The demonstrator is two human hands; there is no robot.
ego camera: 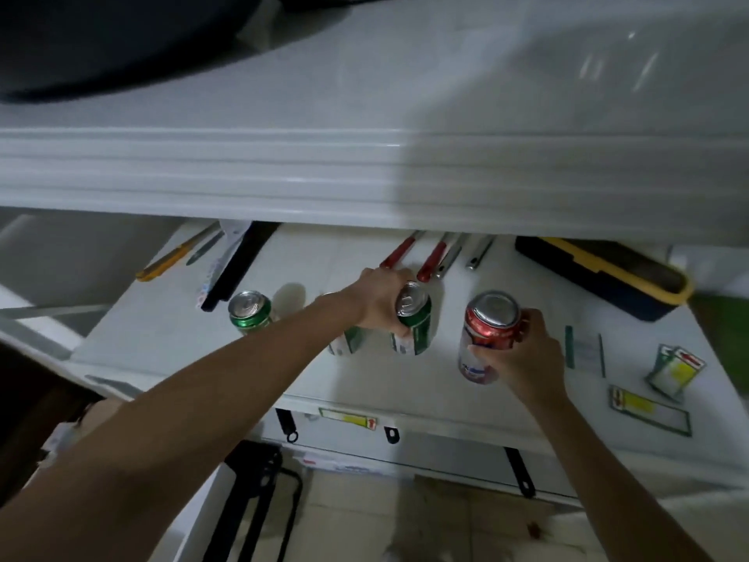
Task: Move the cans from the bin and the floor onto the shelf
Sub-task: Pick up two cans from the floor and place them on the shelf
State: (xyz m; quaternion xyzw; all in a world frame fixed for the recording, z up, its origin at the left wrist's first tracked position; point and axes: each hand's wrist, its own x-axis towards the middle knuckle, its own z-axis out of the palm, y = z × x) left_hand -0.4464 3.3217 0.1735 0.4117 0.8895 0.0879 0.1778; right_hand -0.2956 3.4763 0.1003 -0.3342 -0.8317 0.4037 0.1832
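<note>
My left hand [379,298] is wrapped around an upright green can [414,318] on the white shelf [162,334]. My right hand [523,354] grips a red can [486,330] standing to its right. Another green can [250,312] stands alone further left. A third green-and-white can [347,342] is partly hidden behind my left forearm. The bin is not in view.
Red-handled tools [431,259] and metal wrenches lie at the shelf's back. A black-and-yellow case [608,273] sits back right. A yellow knife [170,259] and black bar lie back left. Labelled packets [652,411] lie at right. An upper shelf [364,176] overhangs.
</note>
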